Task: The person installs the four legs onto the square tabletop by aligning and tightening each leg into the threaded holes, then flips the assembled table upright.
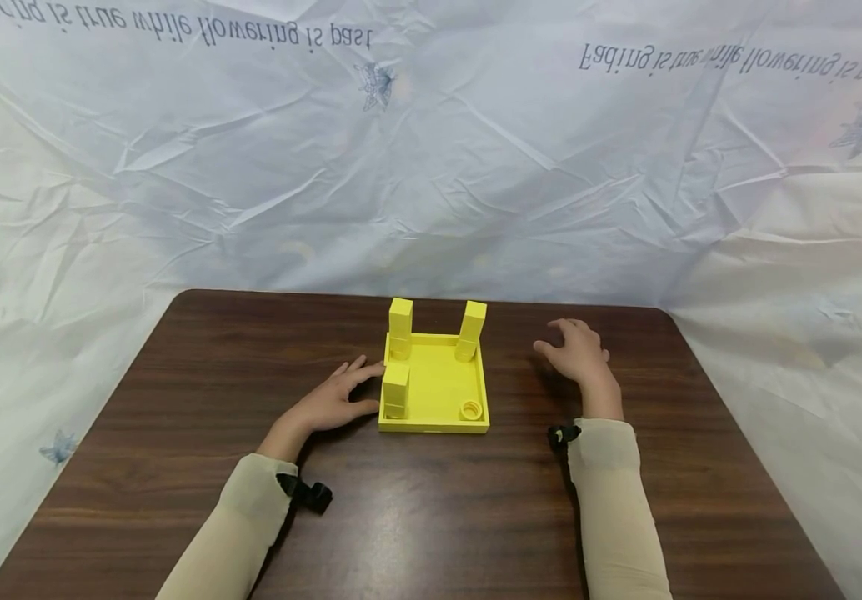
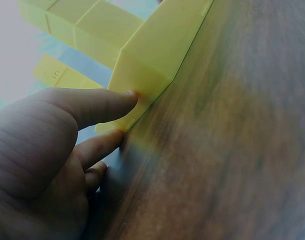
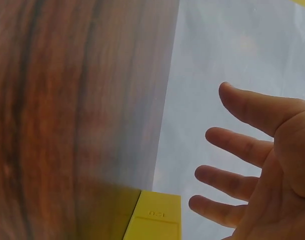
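Note:
A shallow yellow square tray (image 1: 442,387) lies on the table with upright square posts at three corners: the back left post (image 1: 401,321), the back right post (image 1: 472,322) and the front left post (image 1: 396,387). At its front right corner is a round threaded socket (image 1: 471,410). My left hand (image 1: 333,400) touches the tray's left side, thumb and fingers extended; in the left wrist view the thumb (image 2: 110,104) lies against the yellow wall. To the right of the tray, my right hand (image 1: 575,350) hovers with spread, relaxed fingers, holding nothing.
The dark wood-grain table (image 1: 416,517) has rounded far corners. A wrinkled white cloth (image 1: 431,183) with printed lettering hangs behind it and at both sides. Black wrist devices (image 1: 307,492) are strapped at both sleeve cuffs.

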Demonstrator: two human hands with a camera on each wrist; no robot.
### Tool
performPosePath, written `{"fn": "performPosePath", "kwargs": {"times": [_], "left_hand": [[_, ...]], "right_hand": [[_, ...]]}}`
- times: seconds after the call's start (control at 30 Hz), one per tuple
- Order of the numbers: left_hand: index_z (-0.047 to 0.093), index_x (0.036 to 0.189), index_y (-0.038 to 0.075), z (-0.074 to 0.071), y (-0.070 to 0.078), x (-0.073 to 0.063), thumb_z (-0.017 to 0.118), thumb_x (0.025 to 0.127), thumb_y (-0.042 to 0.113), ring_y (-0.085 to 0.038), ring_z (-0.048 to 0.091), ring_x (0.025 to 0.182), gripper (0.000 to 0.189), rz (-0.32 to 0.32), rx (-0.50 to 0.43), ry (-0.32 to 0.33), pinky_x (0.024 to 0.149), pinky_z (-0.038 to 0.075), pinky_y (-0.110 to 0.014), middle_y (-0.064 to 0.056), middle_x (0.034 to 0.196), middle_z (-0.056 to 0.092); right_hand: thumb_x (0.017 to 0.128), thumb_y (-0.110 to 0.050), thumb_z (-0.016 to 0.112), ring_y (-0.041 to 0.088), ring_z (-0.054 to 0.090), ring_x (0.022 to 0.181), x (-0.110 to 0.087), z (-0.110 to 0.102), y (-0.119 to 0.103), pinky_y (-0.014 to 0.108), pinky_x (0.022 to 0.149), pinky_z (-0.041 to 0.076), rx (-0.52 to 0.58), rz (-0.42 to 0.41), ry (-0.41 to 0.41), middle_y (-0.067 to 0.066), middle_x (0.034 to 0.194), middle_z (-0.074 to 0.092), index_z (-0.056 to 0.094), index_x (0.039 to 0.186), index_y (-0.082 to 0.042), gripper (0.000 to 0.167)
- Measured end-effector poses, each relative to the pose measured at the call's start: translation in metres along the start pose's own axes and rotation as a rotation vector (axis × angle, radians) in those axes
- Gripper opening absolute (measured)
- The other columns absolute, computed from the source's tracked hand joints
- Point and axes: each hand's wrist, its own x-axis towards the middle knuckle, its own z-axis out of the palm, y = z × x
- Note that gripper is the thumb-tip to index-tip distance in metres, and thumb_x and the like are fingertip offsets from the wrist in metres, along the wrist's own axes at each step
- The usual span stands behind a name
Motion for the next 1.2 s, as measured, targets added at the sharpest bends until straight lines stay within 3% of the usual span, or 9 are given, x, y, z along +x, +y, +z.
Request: {"fn": "performPosePath", "kwargs": {"times": [0.33,0.63,0.87,1.1,1.2], "left_hand": [[0.042,0.164,0.015,0.000,0.000,0.001,0.071,0.104,0.023,-0.042,0.003,0.162,0.067,0.007,0.004,0.003,0.125,0.009,-0.069,-0.016,0.173,0.026],[0.042,0.164,0.016,0.000,-0.001,0.001,0.070,0.104,0.024,-0.045,0.002,0.161,0.066,0.001,0.006,0.006,0.124,0.009,-0.071,-0.018,0.173,0.023],[0.041,0.164,0.018,0.001,-0.003,0.001,0.071,0.104,0.025,-0.043,0.001,0.161,0.067,-0.011,0.013,-0.001,0.124,0.010,-0.070,-0.015,0.173,0.024],[0.041,0.165,0.021,0.001,-0.003,0.001,0.070,0.104,0.028,-0.042,0.001,0.162,0.067,-0.018,0.013,-0.004,0.124,0.011,-0.071,-0.015,0.174,0.022],[0.041,0.165,0.020,0.001,-0.002,0.001,0.071,0.104,0.027,-0.042,0.000,0.161,0.067,-0.019,0.010,-0.002,0.124,0.010,-0.071,-0.015,0.174,0.022]], "right_hand": [[0.107,-0.026,0.062,0.065,0.013,0.149,-0.001,-0.001,0.005,0.082,0.112,0.024,-0.009,0.046,-0.050,0.036,0.168,0.015,0.039,0.159,0.004,0.064],[0.106,-0.017,0.062,0.061,0.023,0.148,-0.001,-0.003,0.010,0.073,0.114,0.031,0.025,0.093,-0.089,0.040,0.163,0.023,0.033,0.160,0.008,0.066],[0.106,-0.016,0.063,0.060,0.033,0.142,-0.009,-0.007,0.013,0.070,0.109,0.039,0.017,0.141,-0.155,0.042,0.155,0.031,0.029,0.160,0.010,0.070],[0.105,-0.015,0.064,0.061,0.033,0.139,-0.014,-0.011,0.012,0.071,0.105,0.041,0.026,0.177,-0.166,0.044,0.159,0.019,0.027,0.162,0.007,0.072],[0.104,-0.014,0.065,0.061,0.035,0.138,-0.014,-0.013,0.013,0.070,0.104,0.043,0.021,0.181,-0.167,0.044,0.159,0.022,0.027,0.163,0.007,0.073]]}}
